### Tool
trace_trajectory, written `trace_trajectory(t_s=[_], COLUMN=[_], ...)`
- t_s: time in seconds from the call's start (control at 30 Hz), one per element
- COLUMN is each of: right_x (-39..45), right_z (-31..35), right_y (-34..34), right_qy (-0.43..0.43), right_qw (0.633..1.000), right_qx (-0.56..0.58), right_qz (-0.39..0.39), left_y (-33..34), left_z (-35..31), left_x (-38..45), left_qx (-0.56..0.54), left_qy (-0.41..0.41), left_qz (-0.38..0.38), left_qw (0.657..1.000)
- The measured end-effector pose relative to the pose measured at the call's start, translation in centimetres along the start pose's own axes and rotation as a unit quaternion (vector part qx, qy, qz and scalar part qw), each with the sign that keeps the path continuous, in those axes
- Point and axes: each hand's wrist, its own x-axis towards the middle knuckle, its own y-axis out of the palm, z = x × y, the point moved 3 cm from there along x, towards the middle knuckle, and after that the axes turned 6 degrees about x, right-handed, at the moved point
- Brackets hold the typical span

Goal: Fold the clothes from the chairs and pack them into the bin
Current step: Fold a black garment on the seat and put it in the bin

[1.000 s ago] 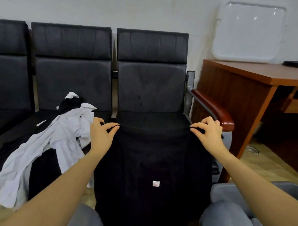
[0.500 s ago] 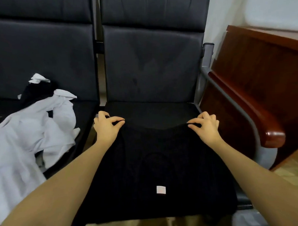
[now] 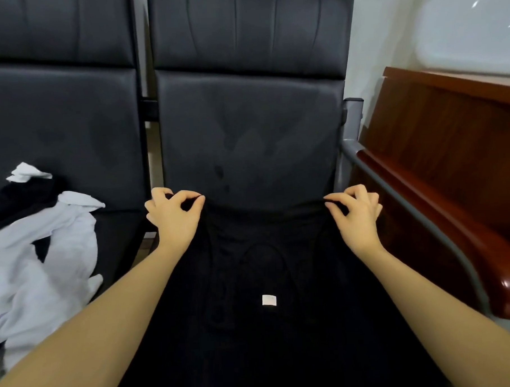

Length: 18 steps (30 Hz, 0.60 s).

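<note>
Dark padded chairs stand in a row against a pale wall, and the right-hand chair fills the middle of the view. A black garment lies spread over its seat, reaching from the foot of the backrest down toward six o'clock, with a small white tag showing on the cloth near the centre.

The person's left hand sits at about ten o'clock from the tag, at the garment's far left corner. Its grip is closed to a pinch, thumb and forefinger nipping the black edge, the other fingers curled. The right hand is at about two o'clock from the tag, at the far right corner, with the same kind of grip: thumb and forefinger pinch the hem, the rest curled loosely above. Between the two hands the far edge runs nearly straight along the base of the backrest.

On the neighbouring chair at nine o'clock lies a rumpled heap of white clothes with some black cloth mixed in behind it. At three o'clock a reddish wooden armrest borders the seat, and beyond it stands a wooden worktop.
</note>
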Motion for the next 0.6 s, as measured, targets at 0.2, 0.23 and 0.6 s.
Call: trace_trajectory(t_s=[0.2,0.23,0.6], right_x=[-5.1,-6.1,-19.4], right_z=[1.5,1.9,4.2], right_y=[-3.9,-4.7,-11.6], right_qy=[0.031,0.037,0.104], right_qw=[0.998,0.997,0.982], right_qx=[0.045,0.052,0.098], right_qz=[0.039,0.047,0.126], left_y=[-3.8,-4.7,-13.0], left_z=[-0.4,-0.4,3.4], left_x=[-4.6,-5.6,-17.8], left_qx=[-0.033,-0.028,0.005], left_qy=[-0.043,-0.046,-0.082], left_qz=[0.014,0.017,0.047], left_qw=[0.998,0.998,0.995])
